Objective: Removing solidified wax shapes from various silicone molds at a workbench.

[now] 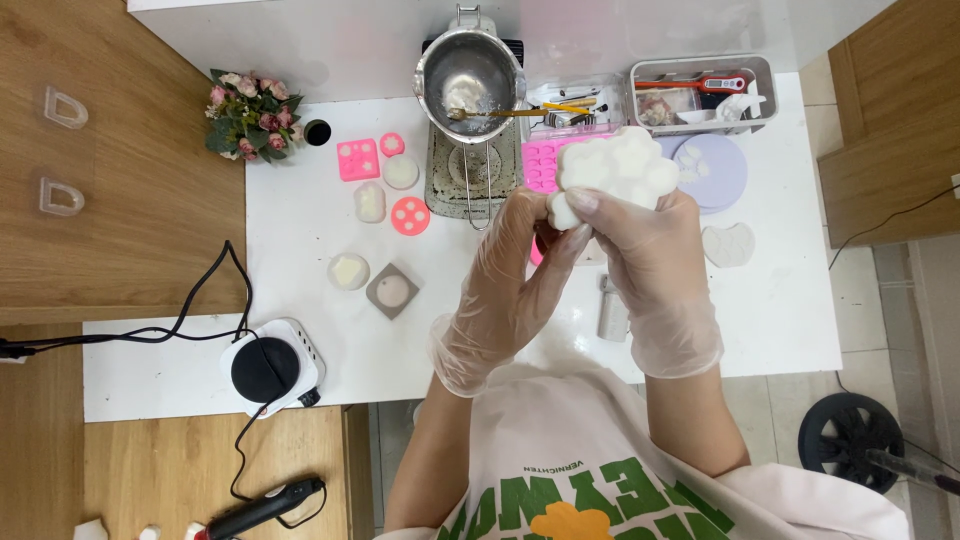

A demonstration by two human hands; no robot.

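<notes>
1. Head view: I see my gloved left hand (515, 285) and right hand (655, 270) both pinching a white flower-patterned silicone mould (612, 168), held above the white table (780, 300).
2. My fingers hide its lower edge; the pink mould (541, 160) behind it is partly covered.

both gloved hands hold a white paw-shaped mould (612, 167) up over the white table (780, 300); the left hand (515, 285) pinches its lower left edge, the right hand (655, 265) grips it from below. behind it stand a steel melting pot (468, 75) with a spoon (520, 112), a pink silicone mould (358, 159) and a lilac round mould (712, 168). a small bouquet (250, 113) sits at the table's left edge, a black hot plate (268, 368) near the front.
</notes>
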